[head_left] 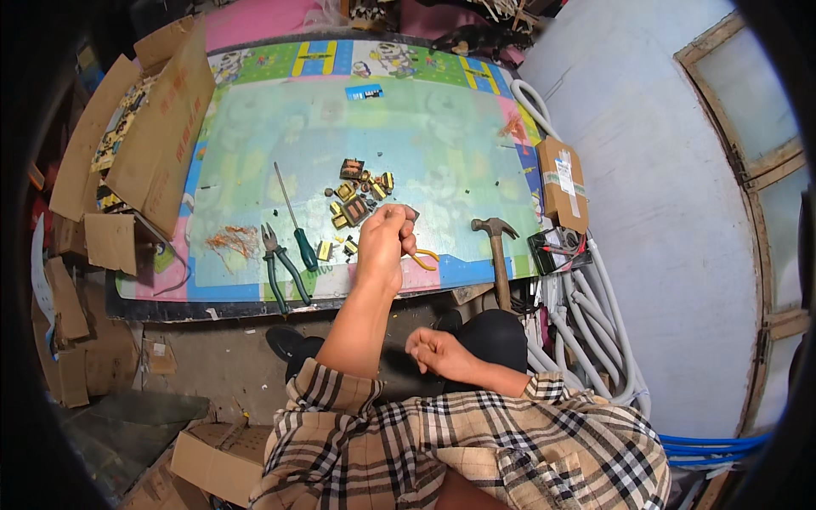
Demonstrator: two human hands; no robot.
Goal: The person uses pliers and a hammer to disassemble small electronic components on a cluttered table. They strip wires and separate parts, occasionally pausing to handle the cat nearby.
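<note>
My left hand point(387, 242) reaches over the near middle of the table with its fingers closed. A small dark edge shows beside the fingertips, but I cannot make out what they hold. Just beyond lies a loose heap of small transformers point(355, 210) with yellow tape and dark cores. A yellow-handled tool point(425, 259) is partly hidden behind this hand. My right hand point(442, 354) hovers over my lap, fingers curled in, with nothing visible in them. Left of the left forearm lie green-handled pliers point(280, 268) and a screwdriver point(295, 217) with a green handle.
A claw hammer point(497, 259) lies at the table's near right. An open cardboard box point(166, 144) full of parts stands on the left. Copper wire scraps point(231, 242) lie near the pliers. A small carton point(561, 185) and grey hoses point(599, 319) are at the right edge.
</note>
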